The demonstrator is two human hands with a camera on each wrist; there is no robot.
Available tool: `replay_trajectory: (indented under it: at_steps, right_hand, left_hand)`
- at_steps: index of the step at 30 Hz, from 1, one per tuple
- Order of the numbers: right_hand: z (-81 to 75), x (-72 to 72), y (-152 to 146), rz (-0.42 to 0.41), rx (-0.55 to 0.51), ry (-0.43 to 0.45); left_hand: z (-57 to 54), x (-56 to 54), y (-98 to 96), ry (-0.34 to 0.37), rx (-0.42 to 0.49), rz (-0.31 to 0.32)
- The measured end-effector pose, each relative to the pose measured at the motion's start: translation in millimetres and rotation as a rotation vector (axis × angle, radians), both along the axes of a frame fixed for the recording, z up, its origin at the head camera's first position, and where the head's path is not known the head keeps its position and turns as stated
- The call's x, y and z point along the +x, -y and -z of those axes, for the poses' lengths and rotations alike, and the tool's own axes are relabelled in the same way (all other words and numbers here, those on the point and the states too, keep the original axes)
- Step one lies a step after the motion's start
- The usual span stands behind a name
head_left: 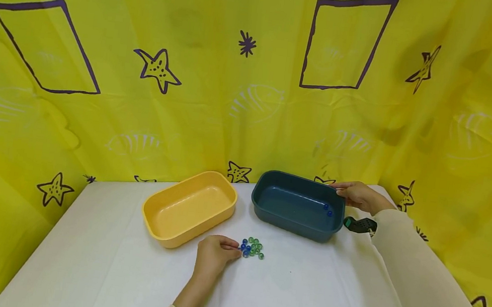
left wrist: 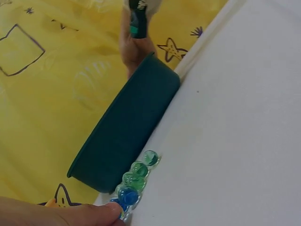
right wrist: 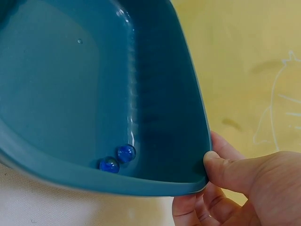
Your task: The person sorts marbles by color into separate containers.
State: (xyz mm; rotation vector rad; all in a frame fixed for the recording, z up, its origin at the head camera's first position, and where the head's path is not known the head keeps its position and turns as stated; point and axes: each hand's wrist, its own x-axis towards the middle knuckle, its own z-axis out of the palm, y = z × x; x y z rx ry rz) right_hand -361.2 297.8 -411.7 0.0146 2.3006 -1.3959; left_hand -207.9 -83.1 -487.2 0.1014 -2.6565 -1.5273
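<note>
My left hand [head_left: 214, 255] is at the left side of a small cluster of glass marbles on the table, and its thumb and fingers pinch a blue marble [left wrist: 123, 206], partly hidden by a fingertip. Green marbles [head_left: 255, 247] lie against the blue ones. With thumb at the rim and fingers curled below, my right hand [head_left: 361, 196] grips the right end of a dark teal tub [head_left: 297, 226]. Two blue marbles [right wrist: 117, 159] sit inside the tub, near that gripped end.
A yellow tub [head_left: 187, 233] stands left of the teal one, behind my left hand. The white cloth-covered table [head_left: 293, 300] meets yellow patterned curtains [head_left: 204, 118] at the back and sides.
</note>
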Motion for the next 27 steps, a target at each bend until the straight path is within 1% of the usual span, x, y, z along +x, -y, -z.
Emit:
replay_trajectory:
  at_steps: [3,6,7,11,14,22,27]
  right_hand:
    - [-0.7,0.4,0.3,-0.004,0.001,-0.002]
    - [-0.9,0.6,0.5,-0.001,-0.001,0.0]
    - [-1.0,0.6,0.5,-0.001,-0.001,0.0]
    - [-0.5,0.2,0.0,0.003,-0.013,0.005]
    - [-0.1,-0.3,-1.1,0.0,-0.017,0.004]
    - [-0.4,-1.0,-2.2,0.008,-0.017,0.002]
    - [0.3,-1.1,0.0,0.009,-0.02,0.006]
  left_hand:
    - [2.1,-1.5,4.7,0.024,0.028,0.008]
    - [3.2,-3.9,9.1,0.065,0.066,0.019]
    - [3.8,-4.8,10.5,0.083,0.089,0.022]
    - [3.2,-6.8,14.3,0.155,0.269,0.047]
    - [2.1,-7.2,15.8,0.195,0.379,0.069]
    - [0.0,-11.8,15.3,0.295,0.545,0.084]
    - [-1.8,-15.3,12.5,0.347,0.619,0.084]
